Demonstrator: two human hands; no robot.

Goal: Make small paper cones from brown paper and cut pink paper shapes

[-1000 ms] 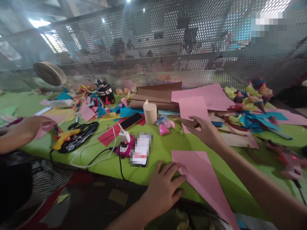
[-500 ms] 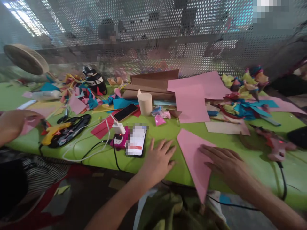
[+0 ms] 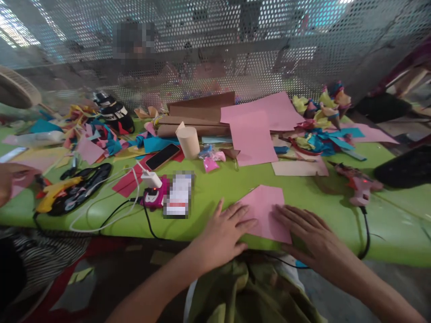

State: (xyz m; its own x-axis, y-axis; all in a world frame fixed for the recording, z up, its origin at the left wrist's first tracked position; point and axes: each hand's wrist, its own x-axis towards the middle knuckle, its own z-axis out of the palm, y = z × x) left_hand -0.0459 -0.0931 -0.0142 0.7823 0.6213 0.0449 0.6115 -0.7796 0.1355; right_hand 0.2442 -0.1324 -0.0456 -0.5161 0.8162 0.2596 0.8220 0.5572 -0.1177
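A piece of pink paper (image 3: 266, 208) lies flat near the front edge of the green table (image 3: 215, 184). On its left side rests my left hand (image 3: 227, 229), fingers spread and laid flat with the fingertips on the sheet. My right hand (image 3: 311, 233) lies over the right edge of the same paper, its fingers stretched out flat. Neither hand grips anything. Left of my left hand is a lit phone (image 3: 179, 194), its screen blurred out. A pink glue gun (image 3: 360, 184) stands to the right of my right hand.
Larger pink sheets (image 3: 254, 134) lie behind, beside brown card (image 3: 198, 119) and a beige paper roll (image 3: 188, 142). A magenta power adapter (image 3: 156, 195) with cables, a dark phone (image 3: 163, 157) and a yellow glue gun (image 3: 59, 195) are leftward. Another person's hand (image 3: 5, 184) shows at far left.
The pink paper has turned and moved back from overhanging the table edge onto the tabletop. My left hand has come onto it; my right hand stays on its right side. The view has shifted right.
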